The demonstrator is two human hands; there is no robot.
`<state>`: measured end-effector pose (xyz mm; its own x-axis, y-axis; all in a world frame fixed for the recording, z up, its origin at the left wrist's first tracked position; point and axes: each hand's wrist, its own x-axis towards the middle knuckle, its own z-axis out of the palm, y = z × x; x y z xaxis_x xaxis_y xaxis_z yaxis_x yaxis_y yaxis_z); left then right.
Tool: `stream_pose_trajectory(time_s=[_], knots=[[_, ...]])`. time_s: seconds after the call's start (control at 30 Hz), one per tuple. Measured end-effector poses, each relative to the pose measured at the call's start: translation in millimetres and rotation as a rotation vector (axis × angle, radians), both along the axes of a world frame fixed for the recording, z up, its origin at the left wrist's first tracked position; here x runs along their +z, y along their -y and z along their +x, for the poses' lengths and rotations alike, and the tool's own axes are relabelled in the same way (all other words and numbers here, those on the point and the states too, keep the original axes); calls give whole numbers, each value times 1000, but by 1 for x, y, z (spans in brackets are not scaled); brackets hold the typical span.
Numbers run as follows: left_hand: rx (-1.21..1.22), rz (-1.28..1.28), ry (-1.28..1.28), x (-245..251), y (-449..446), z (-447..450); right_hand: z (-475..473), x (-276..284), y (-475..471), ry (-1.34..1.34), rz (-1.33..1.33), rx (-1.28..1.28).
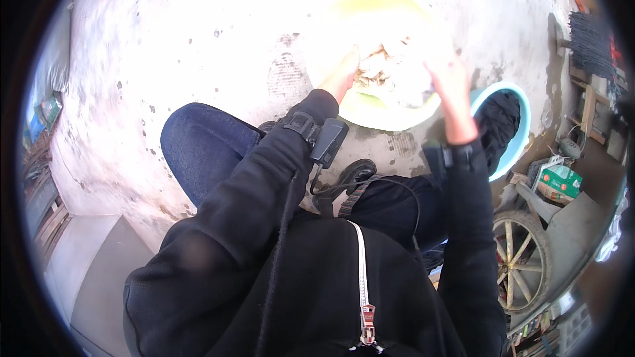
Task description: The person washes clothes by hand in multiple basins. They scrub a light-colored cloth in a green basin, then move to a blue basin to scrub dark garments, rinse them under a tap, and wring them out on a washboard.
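A yellow-green basin [384, 115] stands on the floor in front of me, much of it washed out by glare. Inside lies a crumpled pale and brownish mass [379, 67], perhaps wet cloth. My left hand [346, 70] reaches over the basin's left side, close against that mass. Over the right side is my right hand [451, 77], its fingers lost in the brightness. Whether either hand grips anything is not visible. Just right of my right forearm, a light blue basin [521, 144] holds dark fabric [501, 121].
A spoked wheel [521, 265] and a green box [560, 183] are at the lower right. Wooden pieces [588, 114] line the right edge. Wet patches and dark spots mark the concrete floor [198, 59]. A cable [382, 182] runs from the device on my left wrist [330, 143].
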<state>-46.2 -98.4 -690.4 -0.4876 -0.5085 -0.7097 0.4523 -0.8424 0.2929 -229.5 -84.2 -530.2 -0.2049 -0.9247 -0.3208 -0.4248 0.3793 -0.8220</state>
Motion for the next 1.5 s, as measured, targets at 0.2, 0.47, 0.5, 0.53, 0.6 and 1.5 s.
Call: stream_pose_trajectory(time_s=[0.2,0.47,0.5,0.53,0.6,1.5], knots=[[8,-99,440,9,8,12,38,20,-25,-81,-174,251],[-375,-988,1210,41,35,36,-1,-86,-40,-730,262,599],[-489,-1114,1181,44,34,29,-2,-93,-42,-667,346,622],[-606,-1166,1163,46,31,21,0,-98,-43,-588,301,622],[-897,-1318,1168,46,27,7,10,-109,-41,-446,250,627],[-1795,-1171,1108,7,34,6,12,-228,28,-651,276,585]])
